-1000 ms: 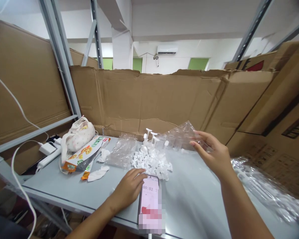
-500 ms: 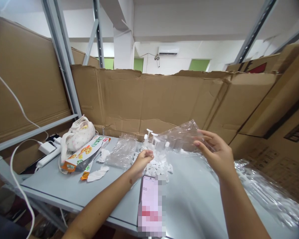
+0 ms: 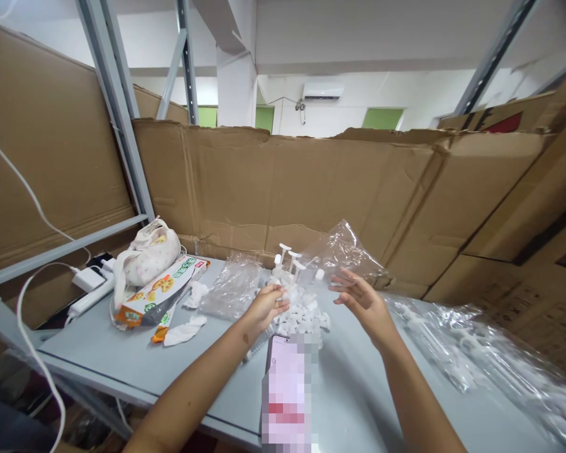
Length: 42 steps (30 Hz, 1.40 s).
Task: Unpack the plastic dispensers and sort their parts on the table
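Observation:
My left hand [image 3: 266, 308] is over the near left side of a heap of small white plastic pieces [image 3: 302, 314], its fingers curled together. What they hold, if anything, is hidden. A clear ribbed piece [image 3: 257, 347] shows just below this hand. My right hand [image 3: 361, 305] is to the right of the heap, thumb and fingers apart. Right behind its fingertips is a clear plastic bag [image 3: 344, 245]; whether they touch it is hard to tell. White plunger-like parts [image 3: 296, 263] stand upright at the back of the heap.
A phone [image 3: 285, 390], partly blurred out, lies in front of the heap. Clear-wrapped, syringe-like items [image 3: 490, 352] lie on the right. Flat clear bags [image 3: 231, 286], a printed box [image 3: 165, 289] and a white cloth pouch [image 3: 153, 251] are on the left. Cardboard [image 3: 287, 189] walls the back.
My right hand has moved left and its fingers have spread from the clear bag they were holding. The bag now lies farther back. My left hand has barely shifted.

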Available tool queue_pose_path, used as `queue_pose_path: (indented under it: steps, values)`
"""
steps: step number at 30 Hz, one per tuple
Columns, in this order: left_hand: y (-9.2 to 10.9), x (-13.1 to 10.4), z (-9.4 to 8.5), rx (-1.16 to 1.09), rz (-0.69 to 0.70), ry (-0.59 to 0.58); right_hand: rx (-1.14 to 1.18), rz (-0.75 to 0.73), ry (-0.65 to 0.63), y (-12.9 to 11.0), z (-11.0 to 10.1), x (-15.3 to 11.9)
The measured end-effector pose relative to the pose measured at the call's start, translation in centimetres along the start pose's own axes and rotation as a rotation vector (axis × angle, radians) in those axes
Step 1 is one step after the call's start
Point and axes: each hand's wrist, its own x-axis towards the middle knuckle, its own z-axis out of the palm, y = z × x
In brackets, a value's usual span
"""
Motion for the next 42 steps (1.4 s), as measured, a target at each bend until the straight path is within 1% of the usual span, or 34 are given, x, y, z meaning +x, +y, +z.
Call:
queue_pose_path:
  steps: [2,4,7,10,14,17,19,20,21,22,25,27,29,31,32,33,35,37,40,42]
  values:
    - [0.0,0.0,-0.1,-0.004,-0.002,-0.023,-0.022,0.04,-0.014,1.0,1.0,-0.2]
    - [0.1,-0.1,-0.2,0.008,-0.002,-0.049,-0.042,0.074,0.004,1.6,1.8,-0.4]
    - [0.4,-0.2,-0.5,0.065,0.004,-0.068,-0.034,0.105,0.044,2.0,2.3,-0.4]
    - [0.2,-0.1,-1.1,0.156,0.067,-0.07,0.007,0.1,0.099,1.9,1.9,-0.4]
    - [-0.1,0.0,-1.6,0.3,0.176,-0.045,0.074,0.047,0.214,1.3,0.9,-0.7]
    - [0.2,-0.5,-1.3,0.374,0.252,-0.023,0.162,0.012,0.315,1.0,0.1,-0.8]
    - [0.7,-1.0,-1.0,0.381,0.341,0.017,0.251,-0.012,0.342,0.8,-0.7,-0.9]
    - [1.0,-1.2,-0.8,0.367,0.387,0.036,0.303,-0.016,0.316,0.7,-1.1,-0.9]
    - [1.4,-1.5,-0.7,0.341,0.421,0.044,0.353,-0.008,0.264,0.7,-1.6,-1.0]
    - [1.8,-1.7,-0.6,0.308,0.437,0.032,0.396,0.018,0.184,0.6,-2.0,-1.1]
    - [2.7,-2.5,-0.5,0.23,0.388,-0.107,0.436,0.184,-0.158,0.6,-2.6,-1.4]
    - [2.9,-2.9,-0.5,0.217,0.365,-0.19,0.388,0.292,-0.399,0.6,-2.2,-1.8]
    - [3.0,-3.1,-0.4,0.224,0.368,-0.211,0.317,0.346,-0.602,0.6,-1.3,-2.2]
    - [2.9,-3.2,-0.3,0.251,0.375,-0.175,0.252,0.356,-0.723,0.7,-0.1,-2.5]
    - [2.9,-3.2,-0.2,0.274,0.381,-0.143,0.226,0.353,-0.75,0.8,0.5,-2.7]
    - [2.8,-3.1,-0.2,0.302,0.387,-0.108,0.203,0.346,-0.751,0.8,1.0,-2.8]
    - [2.7,-3.0,-0.1,0.358,0.397,-0.051,0.155,0.329,-0.682,1.0,1.8,-2.9]
    - [2.5,-2.8,-0.1,0.414,0.395,-0.031,0.118,0.324,-0.53,1.2,2.3,-2.8]
    - [2.1,-2.6,-0.3,0.505,0.39,-0.064,0.102,0.319,-0.231,1.5,2.5,-2.2]
    - [1.8,-2.4,-0.4,0.564,0.389,-0.097,0.089,0.298,-0.109,1.7,2.5,-1.8]
